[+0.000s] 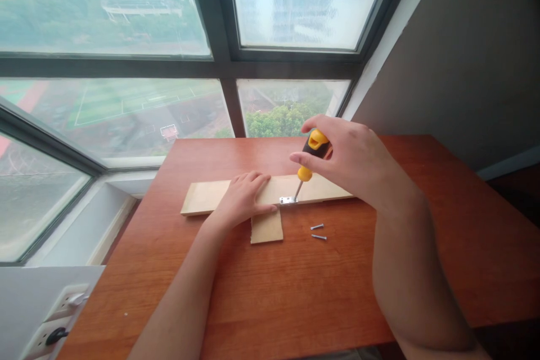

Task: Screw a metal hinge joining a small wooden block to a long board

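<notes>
A long pale wooden board [202, 196] lies across the red-brown table [295, 287], with a short wooden piece [267, 228] butting its near edge. A small metal bracket [287, 200] sits where the two meet. My left hand [240, 198] lies flat on the long board, fingers stretched out, just left of the bracket. My right hand [346, 153] is closed round the yellow-and-black handle of a screwdriver [309, 160], whose tip stands on the bracket. Two loose screws [318, 232] lie on the table right of the short piece.
A large window [169, 39] with dark frames runs behind the table's far edge. A grey wall [472, 56] stands to the right. A white power strip [54, 320] with a black plug sits at the lower left, off the table's edge.
</notes>
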`<state>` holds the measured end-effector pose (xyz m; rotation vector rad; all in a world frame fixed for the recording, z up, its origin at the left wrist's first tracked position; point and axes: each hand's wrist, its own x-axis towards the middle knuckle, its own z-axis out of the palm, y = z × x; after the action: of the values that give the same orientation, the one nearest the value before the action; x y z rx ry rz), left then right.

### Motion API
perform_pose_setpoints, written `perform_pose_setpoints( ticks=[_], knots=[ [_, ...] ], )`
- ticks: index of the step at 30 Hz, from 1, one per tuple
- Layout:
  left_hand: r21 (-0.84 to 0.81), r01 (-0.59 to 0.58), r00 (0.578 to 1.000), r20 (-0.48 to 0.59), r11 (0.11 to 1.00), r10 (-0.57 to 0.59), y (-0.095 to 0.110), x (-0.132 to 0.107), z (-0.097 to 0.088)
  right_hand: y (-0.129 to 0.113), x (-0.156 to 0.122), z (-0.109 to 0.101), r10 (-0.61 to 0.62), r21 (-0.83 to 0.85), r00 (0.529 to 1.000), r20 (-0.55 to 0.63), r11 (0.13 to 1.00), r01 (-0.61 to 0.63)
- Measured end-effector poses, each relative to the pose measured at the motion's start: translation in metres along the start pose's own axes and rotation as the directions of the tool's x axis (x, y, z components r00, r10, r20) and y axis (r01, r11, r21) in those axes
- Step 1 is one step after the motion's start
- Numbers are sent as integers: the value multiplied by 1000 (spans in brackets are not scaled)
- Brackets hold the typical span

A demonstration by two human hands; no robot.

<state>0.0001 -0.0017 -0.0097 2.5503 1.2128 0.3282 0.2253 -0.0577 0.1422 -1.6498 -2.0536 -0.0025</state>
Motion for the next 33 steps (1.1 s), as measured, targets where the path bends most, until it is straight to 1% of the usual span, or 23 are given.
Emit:
perform_pose_setpoints(
  ticks=[1, 4, 6, 8, 10, 12, 14, 16, 20, 22, 24, 26, 29, 31, 33],
  knots=[
    [-1, -1, 1000, 1, 1000, 1, 0, 0, 0, 0, -1, 0, -28, 23, 1000, 2, 999, 28],
    [-3, -1, 1000, 3, 1000, 1, 1, 0, -1, 0, -3, -2, -206, 189, 977, 54, 963, 193],
    [-5, 2, 1000, 1, 1000, -2, 1, 0, -1, 1, -3, -4, -274, 260, 958, 89, 934, 243],
    [-8, 1, 1000, -1, 1000, -1, 1, -1, -1, 1, -3, -4, -260, 227, 962, 78, 945, 237],
    [-11, -3, 1000, -2, 1000, 3, 1, -1, -1, 1, -1, -2, -220, 132, 974, 56, 968, 211],
    [-10, -3, 1000, -3, 1000, 3, 1, -1, -1, 0, 1, 1, -168, 45, 985, 27, 985, 166],
    [-6, 0, 1000, -3, 1000, 0, 1, -1, -1, -2, 2, 3, -119, -3, 993, 1, 993, 119],
    [-5, -1, 1000, -2, 1000, 1, 1, -1, -1, -3, 2, 4, -110, 10, 994, -14, 994, 110],
    [-2, -2, 1000, 5, 1000, 2, 1, 0, -1, -2, -1, 2, -197, 167, 979, 55, 968, 186],
    [1, -3, 1000, 7, 1000, 3, 1, 0, -1, -1, -3, 1, -220, 200, 972, 77, 959, 201],
    [1, -6, 1000, 7, 1000, 6, 1, 0, -1, -2, -3, 1, -189, 157, 979, 71, 972, 176],
    [-1, -8, 1000, 3, 1000, 8, 0, 0, 0, -4, -3, 2, -123, 48, 992, 42, 992, 121],
    [-8, -9, 1000, -4, 1000, 9, -1, -1, 1, -7, -1, 5, -37, -100, 999, -25, 994, 35],
    [-17, -10, 1000, -6, 1000, 10, -2, -1, 1, -8, -1, 5, -24, -93, 999, -35, 995, 20],
    [-22, -10, 1000, -6, 1000, 10, -2, 0, 1, -8, -3, 4, -61, -13, 998, 6, 998, 61]
  ],
)
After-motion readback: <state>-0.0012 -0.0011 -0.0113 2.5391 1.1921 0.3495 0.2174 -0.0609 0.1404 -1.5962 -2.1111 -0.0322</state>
